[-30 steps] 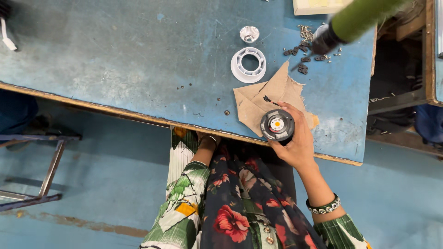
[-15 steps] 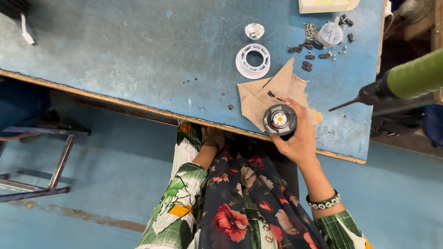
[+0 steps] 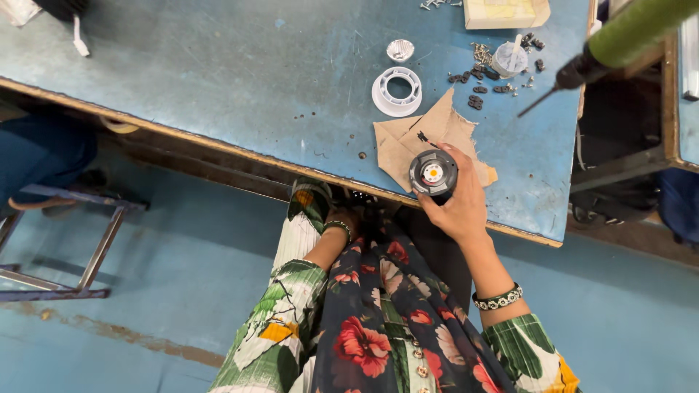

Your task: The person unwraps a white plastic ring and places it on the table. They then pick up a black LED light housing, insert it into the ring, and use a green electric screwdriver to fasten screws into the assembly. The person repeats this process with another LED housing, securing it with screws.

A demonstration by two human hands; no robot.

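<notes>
Blue worktable (image 3: 218, 65), right hand (image 3: 459, 204) around round black part (image 3: 432, 173) on cardboard (image 3: 408, 138)

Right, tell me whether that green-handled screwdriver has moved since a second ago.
Yes. The green-handled screwdriver has swung away to the right: its tip was over the small parts on the table and now sits at the table's right edge, beyond them.

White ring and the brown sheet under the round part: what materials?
White ring: looks like moulded plastic, smooth, even white, with crisp ribbed inner edges. Brown sheet: likely cardboard or thick paper, matte with torn, ragged edges. The right hand holds the round part over it.
</notes>
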